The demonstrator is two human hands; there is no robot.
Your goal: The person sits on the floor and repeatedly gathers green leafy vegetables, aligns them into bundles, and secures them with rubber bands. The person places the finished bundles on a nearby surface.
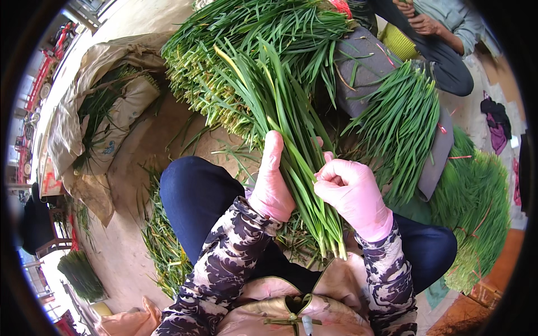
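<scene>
A loose bunch of green garlic chives (290, 138) slants across my lap, its pale stem ends pointing down toward me. My left hand (273, 180), in a pink glove, is wrapped around the bunch with the thumb on top. The gloved right hand (353, 193) pinches at the right edge of the stalks with thumb and index finger. One yellow leaf (229, 63) stands out near the top left of the bunch. Just beyond my hands lies a large heap of chives (210, 80), cut ends toward me. To the right, a smaller pile of chives (399, 122) rests on a grey cloth (357, 80).
Tied chive bundles (475, 210) are stacked at the far right. Leaf scraps (168, 239) lie beside my left knee (201, 193). An opened sack (122, 113) with greens stands at the left. Another person's hands (422, 23) show at the top right, near a yellow-green basket (397, 40).
</scene>
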